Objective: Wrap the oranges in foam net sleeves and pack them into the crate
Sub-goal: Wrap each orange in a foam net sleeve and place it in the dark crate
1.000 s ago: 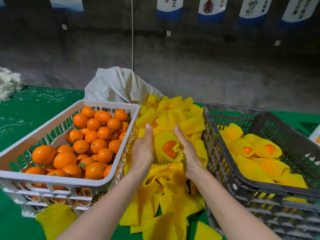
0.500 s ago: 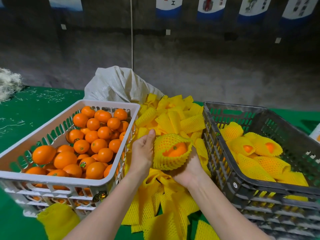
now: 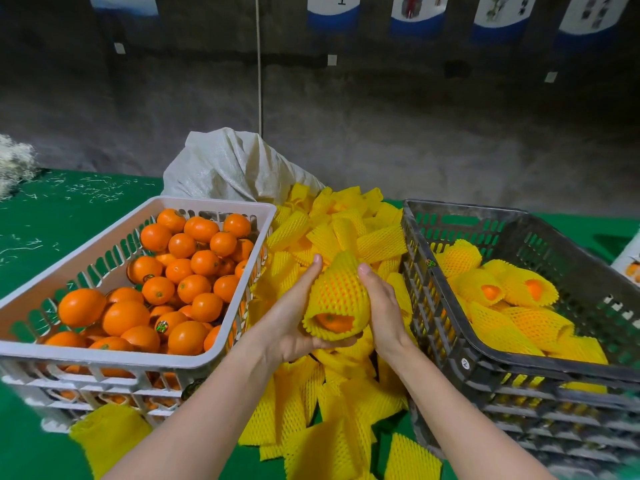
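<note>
Yellow foam net sleeve point(image 3: 341, 292) covers one orange point(image 3: 333, 322), and we see the fruit only at the open lower end, which faces the camera. This wrapped fruit is held in the air above the pile of empty sleeves point(image 3: 346, 233), between the two crates. The left hand point(image 3: 294, 323) cups it from below and from the left, with fingers curled under the net and the thumb up along its side. The right hand point(image 3: 381, 306) grips the right side; its thumb lies on the net, and its fingers are hidden behind. At the left we see the white crate point(image 3: 138, 358) with bare oranges point(image 3: 194, 268). At the right stands the dark crate point(image 3: 519, 363), where several wrapped oranges point(image 3: 502, 292) lie. Behind the pile is a white sack point(image 3: 228, 164), all on a green cloth point(image 3: 69, 209)
</note>
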`<state>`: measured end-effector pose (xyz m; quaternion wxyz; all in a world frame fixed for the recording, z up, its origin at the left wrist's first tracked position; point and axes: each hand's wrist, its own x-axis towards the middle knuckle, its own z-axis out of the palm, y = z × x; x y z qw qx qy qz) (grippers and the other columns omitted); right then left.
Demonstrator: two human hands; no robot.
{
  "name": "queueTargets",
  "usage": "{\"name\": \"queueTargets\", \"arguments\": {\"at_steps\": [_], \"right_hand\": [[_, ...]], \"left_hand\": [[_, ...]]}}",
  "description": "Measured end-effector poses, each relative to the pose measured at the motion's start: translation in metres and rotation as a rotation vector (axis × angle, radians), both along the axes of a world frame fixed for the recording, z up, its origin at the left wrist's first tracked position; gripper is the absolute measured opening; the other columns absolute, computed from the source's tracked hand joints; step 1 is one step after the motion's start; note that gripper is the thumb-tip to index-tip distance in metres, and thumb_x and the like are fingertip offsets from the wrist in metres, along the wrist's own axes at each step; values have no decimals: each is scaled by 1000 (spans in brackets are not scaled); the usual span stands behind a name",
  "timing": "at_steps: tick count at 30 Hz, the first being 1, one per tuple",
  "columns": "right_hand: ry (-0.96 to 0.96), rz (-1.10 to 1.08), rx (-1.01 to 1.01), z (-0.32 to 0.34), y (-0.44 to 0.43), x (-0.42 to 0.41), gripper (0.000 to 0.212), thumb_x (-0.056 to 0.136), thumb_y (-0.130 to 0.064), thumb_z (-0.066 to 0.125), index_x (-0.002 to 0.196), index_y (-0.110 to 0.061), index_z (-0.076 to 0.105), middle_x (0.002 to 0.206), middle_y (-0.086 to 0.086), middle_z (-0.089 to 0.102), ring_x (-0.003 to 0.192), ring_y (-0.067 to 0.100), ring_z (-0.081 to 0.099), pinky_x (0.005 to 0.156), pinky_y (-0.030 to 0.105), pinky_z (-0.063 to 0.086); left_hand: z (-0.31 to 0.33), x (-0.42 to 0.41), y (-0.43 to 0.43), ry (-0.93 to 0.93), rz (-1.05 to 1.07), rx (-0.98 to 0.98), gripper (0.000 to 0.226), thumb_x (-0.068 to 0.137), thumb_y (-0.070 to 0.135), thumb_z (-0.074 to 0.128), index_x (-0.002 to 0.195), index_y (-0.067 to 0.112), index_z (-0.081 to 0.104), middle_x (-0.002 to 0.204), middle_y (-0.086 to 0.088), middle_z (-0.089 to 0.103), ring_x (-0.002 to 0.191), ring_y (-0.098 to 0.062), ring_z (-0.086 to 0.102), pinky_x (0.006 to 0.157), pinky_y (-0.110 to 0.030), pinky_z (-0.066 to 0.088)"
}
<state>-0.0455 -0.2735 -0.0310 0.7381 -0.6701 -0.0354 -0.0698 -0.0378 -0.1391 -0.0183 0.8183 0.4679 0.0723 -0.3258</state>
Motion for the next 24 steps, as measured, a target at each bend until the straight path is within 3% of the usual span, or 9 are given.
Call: {"name": "queueTargets", "arguments": {"at_steps": [2, 4, 6, 12, 16, 19, 22, 24], "right_hand": [[-103, 52, -149, 1, -5, -2, 26, 82, -59, 51, 101, -43, 58, 107, -24, 55, 96, -16, 54, 77, 7, 44], [-169, 55, -271, -3, -8, -5, 63, 69, -84, 36, 124, -52, 37, 125, -31, 39, 110, -23, 39, 83, 3, 38], [-228, 62, -280, -9, -6, -8, 77, 65, -90, 29, 132, -53, 23, 135, -32, 27, 119, -25, 28, 88, -3, 31], [-278, 24, -283, -11, -3, -13, 75, 74, -82, 30, 137, -41, 22, 132, -38, 25, 117, -26, 32, 87, -1, 33], [-266, 47, -290, 2, -9, -13, 42, 90, -50, 45, 131, -49, 32, 137, -28, 35, 125, -17, 33, 96, 5, 35], [-236, 152, -298, 14, -9, -13, 45, 88, -40, 53, 131, -43, 39, 137, -26, 39, 128, -13, 32, 100, 8, 32], [-239, 104, -356, 18, -9, -16, 62, 78, -35, 71, 132, -37, 40, 137, -18, 41, 128, -2, 37, 104, 21, 37], [-259, 16, -370, 20, -15, -18, 66, 74, -26, 78, 129, -32, 42, 135, -11, 44, 126, 5, 41, 104, 32, 40]], "left_hand": [[1, 1, -4, -31, 23, -60, 74, 60, 58, 67, 121, 18, 60, 104, -16, 72, 90, -32, 70, 66, -41, 57], [0, 2, -6, -58, 28, -127, 71, 64, 55, 65, 123, 17, 59, 111, -14, 70, 97, -30, 69, 72, -41, 57], [-3, 2, -7, -59, 16, -194, 70, 65, 55, 63, 123, 15, 59, 115, -14, 69, 100, -30, 68, 78, -42, 58], [-6, 1, -12, -68, 26, -227, 75, 67, 64, 58, 124, 16, 60, 119, -13, 67, 105, -29, 67, 80, -41, 57], [0, 4, -8, -249, 134, -100, 60, 74, 62, 50, 116, 22, 64, 114, -6, 70, 102, -22, 68, 74, -35, 57], [5, 3, -13, -380, 202, 68, 51, 73, 62, 52, 111, 31, 64, 112, 5, 71, 106, -17, 66, 90, -42, 52], [12, -2, -23, -414, 212, 145, 50, 72, 67, 44, 103, 32, 62, 92, 16, 73, 90, -3, 68, 74, -26, 52], [15, -2, -32, -333, 193, 88, 63, 82, 67, 35, 123, 23, 56, 111, 5, 70, 102, -11, 65, 74, -27, 49]]}}
